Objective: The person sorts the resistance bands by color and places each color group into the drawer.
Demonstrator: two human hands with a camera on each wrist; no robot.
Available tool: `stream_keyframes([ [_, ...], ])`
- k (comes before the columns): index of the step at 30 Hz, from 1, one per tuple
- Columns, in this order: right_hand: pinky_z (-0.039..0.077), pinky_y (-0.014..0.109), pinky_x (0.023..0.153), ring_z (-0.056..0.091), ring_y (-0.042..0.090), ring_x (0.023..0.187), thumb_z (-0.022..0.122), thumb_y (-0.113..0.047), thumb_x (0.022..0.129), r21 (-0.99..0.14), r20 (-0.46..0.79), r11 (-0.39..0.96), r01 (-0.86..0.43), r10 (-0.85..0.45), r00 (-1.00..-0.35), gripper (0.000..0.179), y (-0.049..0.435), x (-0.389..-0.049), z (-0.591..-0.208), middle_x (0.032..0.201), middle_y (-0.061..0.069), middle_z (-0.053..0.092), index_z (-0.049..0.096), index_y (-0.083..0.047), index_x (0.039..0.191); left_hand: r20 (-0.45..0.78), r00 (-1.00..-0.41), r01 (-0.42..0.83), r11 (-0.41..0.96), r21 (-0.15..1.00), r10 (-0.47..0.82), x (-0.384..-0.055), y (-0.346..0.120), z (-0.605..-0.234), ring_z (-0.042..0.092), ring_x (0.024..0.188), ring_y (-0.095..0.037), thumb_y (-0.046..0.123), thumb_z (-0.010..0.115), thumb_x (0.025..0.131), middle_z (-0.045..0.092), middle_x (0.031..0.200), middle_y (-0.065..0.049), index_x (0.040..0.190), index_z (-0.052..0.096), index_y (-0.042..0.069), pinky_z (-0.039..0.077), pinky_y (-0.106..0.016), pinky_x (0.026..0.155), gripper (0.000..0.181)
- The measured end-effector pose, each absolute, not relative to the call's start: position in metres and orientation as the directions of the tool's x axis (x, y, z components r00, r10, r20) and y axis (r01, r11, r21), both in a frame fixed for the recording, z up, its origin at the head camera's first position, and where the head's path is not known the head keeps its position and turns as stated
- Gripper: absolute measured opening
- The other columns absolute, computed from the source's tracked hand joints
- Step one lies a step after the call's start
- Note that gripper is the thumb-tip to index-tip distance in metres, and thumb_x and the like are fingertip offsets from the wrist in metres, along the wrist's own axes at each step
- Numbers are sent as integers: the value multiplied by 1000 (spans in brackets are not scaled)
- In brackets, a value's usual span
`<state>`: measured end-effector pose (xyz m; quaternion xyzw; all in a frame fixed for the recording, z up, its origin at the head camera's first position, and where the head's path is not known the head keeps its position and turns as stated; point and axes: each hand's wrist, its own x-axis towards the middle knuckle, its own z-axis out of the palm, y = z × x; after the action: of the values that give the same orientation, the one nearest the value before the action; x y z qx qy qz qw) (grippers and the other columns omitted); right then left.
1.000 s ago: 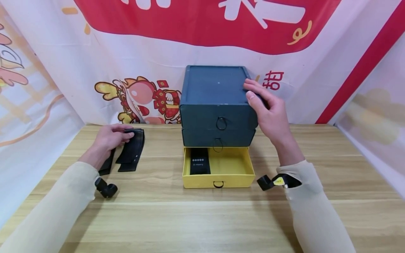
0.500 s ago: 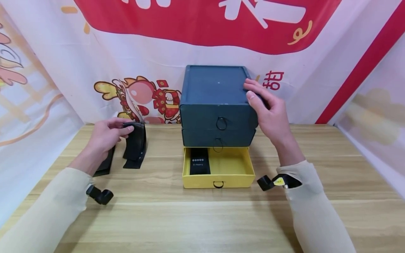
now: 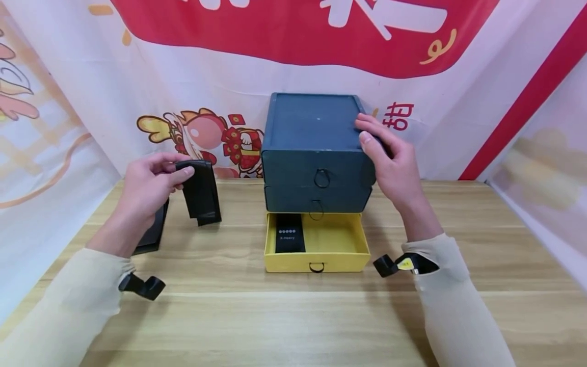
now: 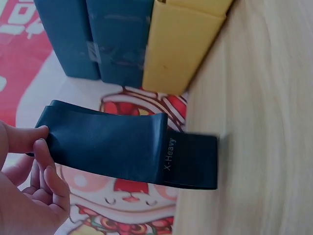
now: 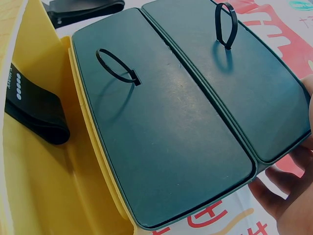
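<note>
My left hand (image 3: 149,186) pinches the top end of a folded black resistance band (image 3: 200,191) between thumb and fingers. The band hangs down above the left side of the table; the left wrist view shows "X-Heavy" on its lower layer. My right hand (image 3: 390,155) rests on the right upper edge of a blue drawer box (image 3: 314,125), fingers lying against its top and side. Below the two blue drawers, a yellow drawer (image 3: 293,263) is pulled out. Inside its left part lies another black resistance band (image 3: 290,239), printed with white dots and lettering.
Partly behind my left wrist lies a flat black item (image 3: 151,235) on the wooden table (image 3: 293,321). The drawers carry thin black loop pulls (image 3: 316,267). A printed cloth (image 3: 220,76) hangs right behind the box.
My left hand has lifted the black band up off the table, and the band now hangs more upright. The right hand and the drawers have stayed in place.
</note>
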<state>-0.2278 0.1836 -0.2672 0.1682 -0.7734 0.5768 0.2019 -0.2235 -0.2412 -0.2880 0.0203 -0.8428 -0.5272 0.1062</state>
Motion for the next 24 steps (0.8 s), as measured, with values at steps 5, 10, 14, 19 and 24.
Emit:
stream_keyframes([
  [5,46,47,122,44,13,152,59,-38,108,-827,502,280,-488,-23,-864,46,185,-227,-267,162,-8,53,62,-21,151,174,-976,105,413,905,-133,-215,-226,-280,58,83,-10,30,75,99,55,94,9,127,73,17,56,-15,70,31],
  [10,48,46,121,44,12,152,59,-37,108,-827,503,274,-490,-25,-864,46,184,-227,-267,162,-8,53,62,-21,151,205,-970,138,395,908,-131,-205,-212,-273,58,85,-11,29,76,98,54,95,8,126,74,16,58,-15,72,31],
  [14,48,45,121,44,12,152,59,-37,108,-827,505,272,-492,-25,-863,45,184,-227,-267,162,-8,53,62,-21,150,229,-967,171,387,906,-110,-197,-202,-269,58,82,-11,26,77,98,52,97,5,124,76,19,58,-15,72,27],
  [19,47,46,122,44,12,152,59,-37,108,-829,504,268,-492,-25,-863,46,184,-227,-267,162,-8,53,62,-21,151,264,-961,218,369,903,-78,-187,-190,-264,61,77,-7,20,78,97,55,96,4,117,75,24,59,-15,71,21],
  [24,47,45,122,45,12,152,59,-38,108,-827,506,272,-492,-22,-862,46,185,-227,-267,162,-8,53,62,-21,150,303,-951,258,379,889,-65,-177,-177,-259,62,75,-9,20,78,98,59,94,4,119,74,21,59,-15,71,21],
])
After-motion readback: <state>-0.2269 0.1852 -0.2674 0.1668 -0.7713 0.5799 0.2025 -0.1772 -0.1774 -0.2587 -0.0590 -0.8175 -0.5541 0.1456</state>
